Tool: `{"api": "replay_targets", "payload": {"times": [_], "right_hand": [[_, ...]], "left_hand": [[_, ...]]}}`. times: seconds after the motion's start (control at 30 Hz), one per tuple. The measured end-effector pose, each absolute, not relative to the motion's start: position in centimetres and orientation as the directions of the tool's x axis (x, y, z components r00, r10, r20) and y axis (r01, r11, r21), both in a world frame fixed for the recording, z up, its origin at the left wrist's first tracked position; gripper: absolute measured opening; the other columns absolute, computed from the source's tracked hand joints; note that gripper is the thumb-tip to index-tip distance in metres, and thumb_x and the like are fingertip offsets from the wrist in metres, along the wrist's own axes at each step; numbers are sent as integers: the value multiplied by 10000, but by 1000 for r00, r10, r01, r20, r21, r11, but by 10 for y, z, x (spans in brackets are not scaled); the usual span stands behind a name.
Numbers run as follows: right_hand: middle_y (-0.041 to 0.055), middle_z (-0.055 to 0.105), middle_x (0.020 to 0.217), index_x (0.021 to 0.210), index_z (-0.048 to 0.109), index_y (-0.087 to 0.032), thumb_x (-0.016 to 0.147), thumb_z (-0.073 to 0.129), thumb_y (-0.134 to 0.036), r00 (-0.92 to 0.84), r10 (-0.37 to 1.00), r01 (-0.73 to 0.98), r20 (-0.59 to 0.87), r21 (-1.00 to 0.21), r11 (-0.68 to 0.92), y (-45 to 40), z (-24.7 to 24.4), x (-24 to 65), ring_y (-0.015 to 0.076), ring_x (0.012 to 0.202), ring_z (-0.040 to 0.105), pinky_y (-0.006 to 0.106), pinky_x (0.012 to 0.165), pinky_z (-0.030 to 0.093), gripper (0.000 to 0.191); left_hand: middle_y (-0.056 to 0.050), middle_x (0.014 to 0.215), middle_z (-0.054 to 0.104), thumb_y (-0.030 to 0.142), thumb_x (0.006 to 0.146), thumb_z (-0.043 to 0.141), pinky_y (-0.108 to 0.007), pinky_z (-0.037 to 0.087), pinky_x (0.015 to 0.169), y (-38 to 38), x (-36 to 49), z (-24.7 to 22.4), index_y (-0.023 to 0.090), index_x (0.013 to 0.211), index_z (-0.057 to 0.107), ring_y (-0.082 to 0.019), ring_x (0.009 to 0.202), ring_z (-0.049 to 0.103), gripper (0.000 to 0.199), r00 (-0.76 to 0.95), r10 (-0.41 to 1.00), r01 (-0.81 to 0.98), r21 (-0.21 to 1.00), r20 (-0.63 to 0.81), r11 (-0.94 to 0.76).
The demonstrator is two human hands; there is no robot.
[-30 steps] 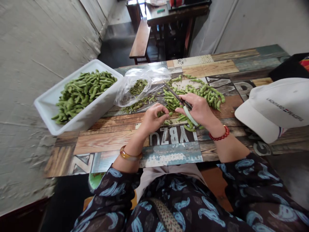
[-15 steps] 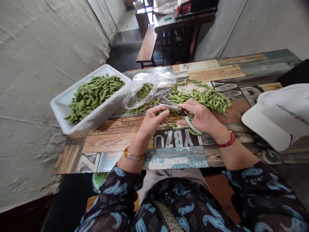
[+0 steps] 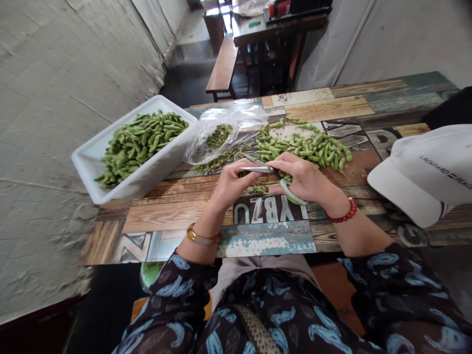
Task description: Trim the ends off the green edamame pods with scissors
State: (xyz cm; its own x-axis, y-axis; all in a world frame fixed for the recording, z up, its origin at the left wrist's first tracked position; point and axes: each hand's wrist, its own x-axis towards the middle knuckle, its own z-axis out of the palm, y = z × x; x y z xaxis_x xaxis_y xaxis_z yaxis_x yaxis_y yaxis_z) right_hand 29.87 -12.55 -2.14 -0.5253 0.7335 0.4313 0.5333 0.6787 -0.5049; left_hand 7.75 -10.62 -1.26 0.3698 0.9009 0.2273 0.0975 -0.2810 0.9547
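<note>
My right hand (image 3: 303, 178) is closed around a pair of scissors (image 3: 255, 169) with a pale green handle loop. The blades point left and stand apart. My left hand (image 3: 231, 183) is pinched just beside the blade tips; a bit of green pod (image 3: 242, 173) shows at its fingers, mostly hidden. Behind my right hand lies a loose pile of green soybean pods (image 3: 324, 150). Left of that pile, trimmed green scraps (image 3: 217, 161) are scattered on the table, and more scraps sit in a clear plastic bag (image 3: 195, 147).
A white plastic tub (image 3: 147, 183) heaped with soybean pods (image 3: 142, 142) stands at the left of the patchwork-patterned table (image 3: 155, 215). On the right lies a white cap (image 3: 424, 167). Beyond the table are a wooden bench (image 3: 224, 64) and another table (image 3: 280, 30).
The scissor blades have spread from nearly closed to clearly apart. Both hands stay close together in almost the same place. The whole view has shifted slightly.
</note>
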Motion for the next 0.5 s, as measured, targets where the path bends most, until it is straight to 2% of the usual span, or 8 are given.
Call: {"api": "replay_targets", "payload": {"times": [0.5], "right_hand": [[85, 620, 994, 1221, 629, -194, 846, 727, -371, -516, 728, 534, 452, -494, 686, -124, -23, 301, 230, 858, 622, 353, 742, 528, 427]], "left_hand": [[-27, 728, 664, 328, 730, 779, -249, 404, 609, -104, 71, -17, 161, 768, 765, -114, 660, 546, 171, 349, 932, 55, 991, 94, -120]]}}
